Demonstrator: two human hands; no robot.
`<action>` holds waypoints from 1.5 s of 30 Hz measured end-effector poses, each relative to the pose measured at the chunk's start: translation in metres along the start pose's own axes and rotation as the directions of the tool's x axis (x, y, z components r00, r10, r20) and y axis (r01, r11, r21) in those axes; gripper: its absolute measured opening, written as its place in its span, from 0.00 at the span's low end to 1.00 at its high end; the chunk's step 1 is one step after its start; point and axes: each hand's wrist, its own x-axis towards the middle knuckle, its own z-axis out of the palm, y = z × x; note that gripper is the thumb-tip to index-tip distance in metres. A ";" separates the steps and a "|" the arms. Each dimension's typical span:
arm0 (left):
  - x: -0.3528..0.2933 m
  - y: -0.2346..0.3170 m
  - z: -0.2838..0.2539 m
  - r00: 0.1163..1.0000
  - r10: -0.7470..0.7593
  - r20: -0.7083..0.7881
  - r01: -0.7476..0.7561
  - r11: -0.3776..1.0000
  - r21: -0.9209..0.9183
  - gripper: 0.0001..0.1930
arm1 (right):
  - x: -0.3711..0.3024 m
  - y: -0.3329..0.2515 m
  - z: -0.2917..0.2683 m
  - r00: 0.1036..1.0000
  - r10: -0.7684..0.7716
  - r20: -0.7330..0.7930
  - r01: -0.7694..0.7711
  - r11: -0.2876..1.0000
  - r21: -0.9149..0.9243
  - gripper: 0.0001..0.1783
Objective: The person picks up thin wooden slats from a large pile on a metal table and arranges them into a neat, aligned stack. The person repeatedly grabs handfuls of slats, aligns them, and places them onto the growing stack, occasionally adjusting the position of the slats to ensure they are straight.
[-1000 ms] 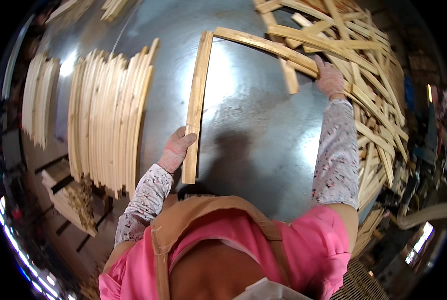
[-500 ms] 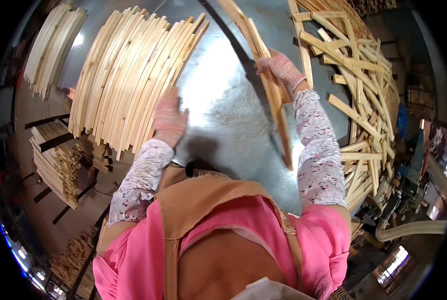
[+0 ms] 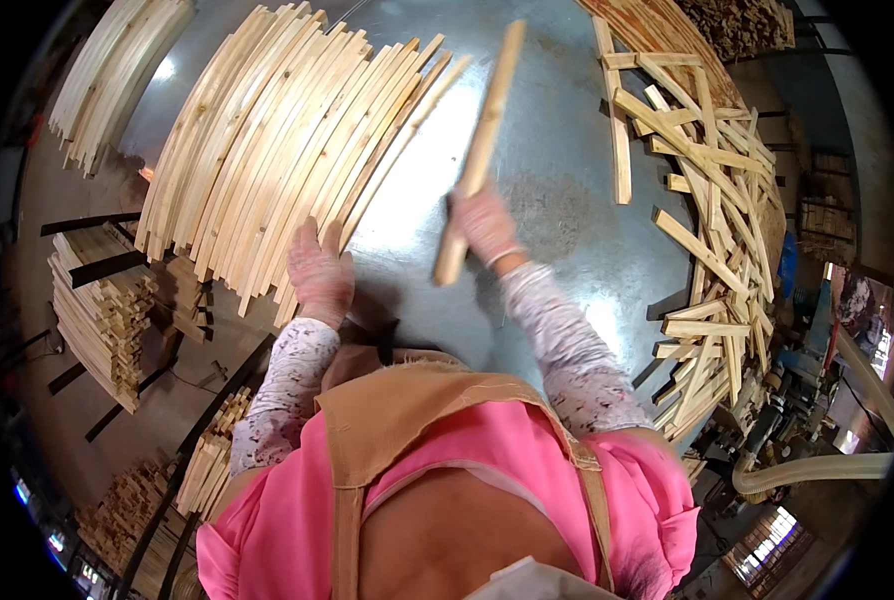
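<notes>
Apparent lining-up step: right grip [image 3: 484, 224] clasps a wooden strip [image 3: 494, 100], upper centre; left grip [image 3: 322, 276], fingers spread, at upper-left row [image 3: 257, 140]; next calls for parallel placement.

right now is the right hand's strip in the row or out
Out: the wooden strip is in the right hand, with grey tabletop showing between it and the row.

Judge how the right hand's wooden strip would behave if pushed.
The wooden strip is probably stiff: it looks straight though held near one end by the right hand. It likely slides easily on the shiny table. Squared ends in the nearby row of strips suggest it would resist rolling.
</notes>
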 end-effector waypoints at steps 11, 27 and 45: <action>0.016 -0.013 -0.019 0.973 0.159 -0.166 -0.188 0.965 -0.183 0.21 | 0.068 0.052 -0.059 0.882 -0.357 -0.307 0.181 0.859 -0.479 0.30; 0.167 0.279 0.080 0.522 0.418 0.743 0.585 0.459 -0.669 0.23 | 0.099 0.130 -0.228 0.853 -0.474 -0.219 0.400 0.863 -0.310 0.29; 0.327 0.382 0.064 0.490 0.591 0.641 -0.593 0.765 -0.252 0.36 | 0.214 0.275 -0.400 0.891 0.136 -0.433 -0.386 0.729 -0.565 0.45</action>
